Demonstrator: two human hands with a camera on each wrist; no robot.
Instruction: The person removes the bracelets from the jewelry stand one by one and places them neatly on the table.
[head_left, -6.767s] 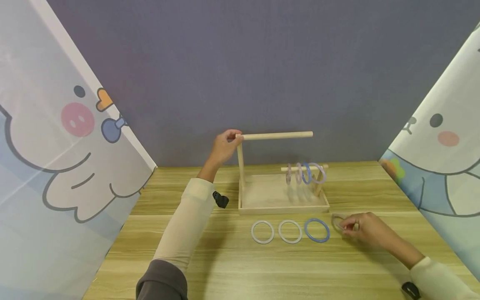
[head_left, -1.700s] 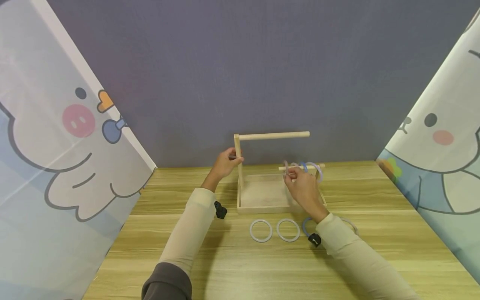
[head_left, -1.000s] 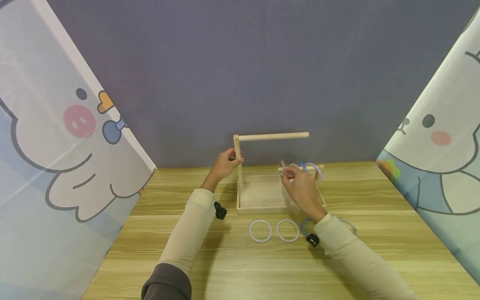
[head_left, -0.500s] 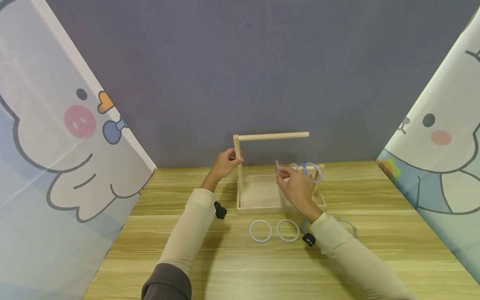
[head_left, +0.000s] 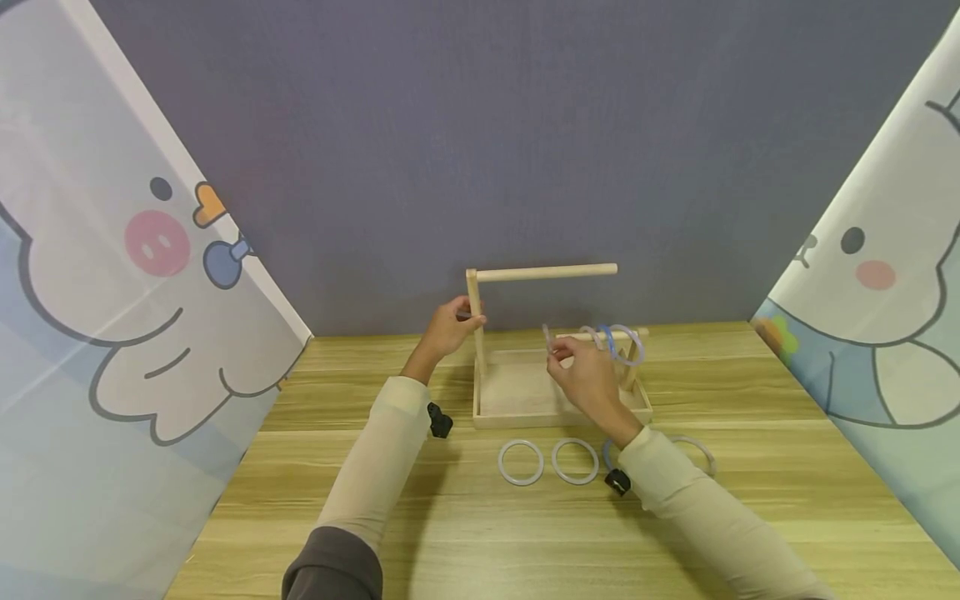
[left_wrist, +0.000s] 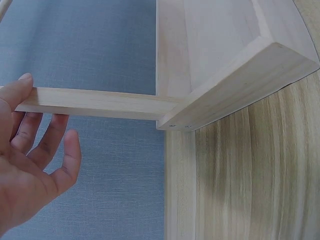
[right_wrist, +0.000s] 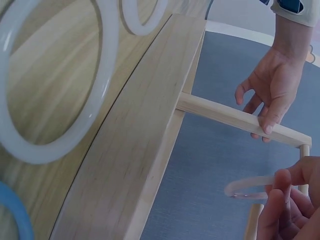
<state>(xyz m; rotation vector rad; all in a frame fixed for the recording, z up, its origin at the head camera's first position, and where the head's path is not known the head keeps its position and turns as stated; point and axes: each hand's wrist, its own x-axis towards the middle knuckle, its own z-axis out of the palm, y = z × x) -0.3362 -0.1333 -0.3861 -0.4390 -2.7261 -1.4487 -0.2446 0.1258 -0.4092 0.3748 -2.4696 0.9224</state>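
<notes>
1. Right hand (head_left: 591,382) pinches a smooth, pale pinkish ring (right_wrist: 251,181), seen nearly edge-on, just left of the low round wooden peg (head_left: 623,334).
2. Left hand (head_left: 447,327) grips the tall squared wooden post (left_wrist: 110,103) at left.

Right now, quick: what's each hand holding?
Left hand: closed, gripping the rack's upright post.
Right hand: closed, pinching a pale ring.
</notes>
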